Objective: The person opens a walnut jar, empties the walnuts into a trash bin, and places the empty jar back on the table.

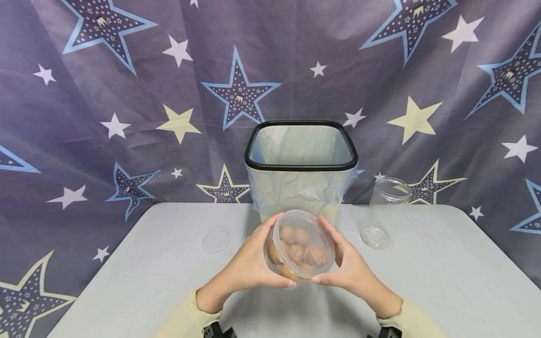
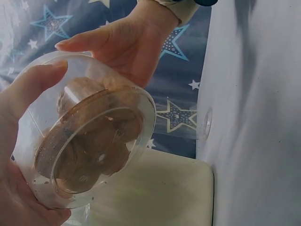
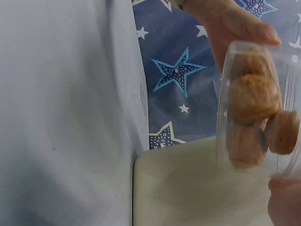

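A clear round plastic tub [image 1: 302, 267] with a translucent lid [image 1: 301, 219] is held up over the table, tilted with its lid toward the head camera. Several brown walnuts [image 1: 297, 254] lie inside it; in the right wrist view more walnuts [image 3: 254, 99] show through the wall. My left hand [image 1: 253, 261] grips the tub's left side, thumb near the lower edge. On the opposite side my right hand [image 1: 349, 265] holds it the same way, thumb at the bottom rim. From below, the left wrist view shows the tub's base [image 2: 101, 150] with walnuts resting against it.
Behind the tub stands a pale bin [image 1: 296, 188] with a black rim [image 1: 302, 167] and a thin plastic liner. To its right, a tall transparent jar [image 1: 375, 220] stands on the white table [image 1: 139, 281]. A clear round disc or ring [image 1: 216, 231] lies at left. A star-patterned cloth [image 1: 139, 94] hangs behind.
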`<action>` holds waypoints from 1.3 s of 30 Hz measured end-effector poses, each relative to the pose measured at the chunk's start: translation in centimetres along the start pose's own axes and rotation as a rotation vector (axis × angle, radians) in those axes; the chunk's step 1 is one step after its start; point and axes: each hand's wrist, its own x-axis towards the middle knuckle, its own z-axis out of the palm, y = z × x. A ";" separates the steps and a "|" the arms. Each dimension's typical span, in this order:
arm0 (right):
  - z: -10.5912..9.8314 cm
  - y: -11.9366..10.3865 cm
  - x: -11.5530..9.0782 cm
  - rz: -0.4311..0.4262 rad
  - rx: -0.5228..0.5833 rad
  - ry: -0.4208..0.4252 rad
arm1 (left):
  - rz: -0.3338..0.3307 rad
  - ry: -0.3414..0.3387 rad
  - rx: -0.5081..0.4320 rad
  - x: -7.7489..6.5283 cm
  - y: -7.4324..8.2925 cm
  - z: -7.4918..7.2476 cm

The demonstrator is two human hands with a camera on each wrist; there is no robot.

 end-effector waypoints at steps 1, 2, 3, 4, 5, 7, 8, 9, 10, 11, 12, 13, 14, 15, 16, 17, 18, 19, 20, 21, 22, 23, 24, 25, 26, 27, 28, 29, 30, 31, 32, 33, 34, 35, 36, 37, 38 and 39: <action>-0.2 0.0 0.1 -0.010 0.005 -0.014 | 0.005 -0.006 -0.009 0.0 0.0 -0.1; -0.3 0.1 0.2 -0.019 0.010 -0.028 | 0.017 -0.013 -0.021 0.0 -0.1 -0.1; -0.4 0.1 0.3 -0.027 0.014 -0.040 | 0.026 -0.020 -0.032 0.1 -0.1 -0.2; -0.6 0.1 0.3 -0.035 0.017 -0.053 | 0.035 -0.029 -0.046 0.1 -0.2 -0.2; -0.7 0.1 0.4 -0.043 0.019 -0.066 | 0.043 -0.038 -0.059 0.2 -0.2 -0.3; -1.0 0.1 0.6 -0.051 0.027 -0.091 | 0.057 -0.057 -0.087 0.3 -0.4 -0.4; -1.1 0.2 0.7 -0.057 0.032 -0.105 | 0.061 -0.066 -0.100 0.3 -0.4 -0.5; -1.2 0.2 0.8 -0.056 0.037 -0.118 | 0.060 -0.074 -0.106 0.3 -0.5 -0.5; -1.4 0.2 0.9 -0.061 0.042 -0.134 | 0.062 -0.082 -0.114 0.3 -0.5 -0.5; -1.5 0.3 0.9 -0.065 0.049 -0.152 | 0.065 -0.088 -0.122 0.3 -0.6 -0.6; -1.7 0.3 1.0 -0.065 0.059 -0.171 | 0.065 -0.096 -0.131 0.3 -0.6 -0.6; -1.8 0.3 1.1 -0.066 0.064 -0.189 | 0.062 -0.102 -0.137 0.3 -0.6 -0.6; -2.0 0.3 1.1 -0.064 0.069 -0.208 | 0.060 -0.109 -0.147 0.3 -0.6 -0.6; -2.2 0.3 1.2 -0.069 0.065 -0.227 | 0.058 -0.117 -0.157 0.3 -0.6 -0.7; -2.4 0.3 1.3 -0.077 0.060 -0.250 | 0.056 -0.124 -0.168 0.3 -0.6 -0.7; -2.6 0.3 1.4 -0.077 0.058 -0.269 | 0.053 -0.132 -0.179 0.3 -0.6 -0.7; -2.7 0.3 1.5 -0.078 0.058 -0.291 | 0.050 -0.140 -0.187 0.2 -0.5 -0.7; -2.9 0.3 1.6 -0.087 0.049 -0.311 | 0.050 -0.145 -0.193 0.3 -0.5 -0.7; -3.1 0.3 1.7 -0.098 0.043 -0.331 | 0.050 -0.151 -0.202 0.3 -0.5 -0.7; -3.2 0.3 1.8 -0.106 0.039 -0.348 | 0.050 -0.155 -0.209 0.3 -0.5 -0.7; -3.3 0.3 1.9 -0.108 0.040 -0.362 | 0.050 -0.157 -0.213 0.3 -0.5 -0.6; -3.4 0.3 1.9 -0.110 0.044 -0.373 | 0.051 -0.158 -0.217 0.2 -0.4 -0.6; -3.5 0.3 2.0 -0.120 0.042 -0.380 | 0.052 -0.156 -0.220 0.2 -0.4 -0.5; -3.5 0.4 2.0 -0.123 0.038 -0.379 | 0.053 -0.152 -0.225 0.3 -0.4 -0.5; -3.6 0.4 1.9 -0.125 0.036 -0.374 | 0.054 -0.147 -0.230 0.3 -0.4 -0.5; -3.6 0.3 1.9 -0.126 0.032 -0.366 | 0.054 -0.138 -0.232 0.3 -0.5 -0.4; -3.6 0.3 1.9 -0.125 0.033 -0.355 | 0.055 -0.130 -0.235 0.3 -0.5 -0.4; -3.6 0.2 1.8 -0.121 0.034 -0.342 | 0.054 -0.123 -0.241 0.3 -0.5 -0.4; -3.5 0.2 1.7 -0.118 0.033 -0.328 | 0.053 -0.116 -0.246 0.4 -0.5 -0.4; -3.5 0.1 1.6 -0.112 0.036 -0.314 | 0.053 -0.110 -0.250 0.4 -0.5 -0.4; -3.4 0.0 1.5 -0.109 0.036 -0.299 | 0.050 -0.105 -0.253 0.4 -0.5 -0.4; -3.3 -0.1 1.4 -0.106 0.040 -0.285 | 0.048 -0.100 -0.253 0.4 -0.5 -0.3; -3.2 -0.2 1.3 -0.102 0.041 -0.266 | 0.050 -0.095 -0.250 0.4 -0.5 -0.3; -3.1 -0.3 1.2 -0.104 0.035 -0.242 | 0.051 -0.087 -0.247 0.4 -0.4 -0.3; -2.9 -0.4 1.1 -0.107 0.027 -0.215 | 0.050 -0.076 -0.237 0.4 -0.4 -0.3; -2.6 -0.6 1.0 -0.107 0.019 -0.182 | 0.048 -0.063 -0.227 0.4 -0.4 -0.3; -2.4 -0.8 0.9 -0.112 0.008 -0.143 | 0.047 -0.048 -0.216 0.4 -0.3 -0.3; -2.0 -1.0 0.8 -0.113 -0.003 -0.100 | 0.043 -0.033 -0.205 0.4 -0.3 -0.3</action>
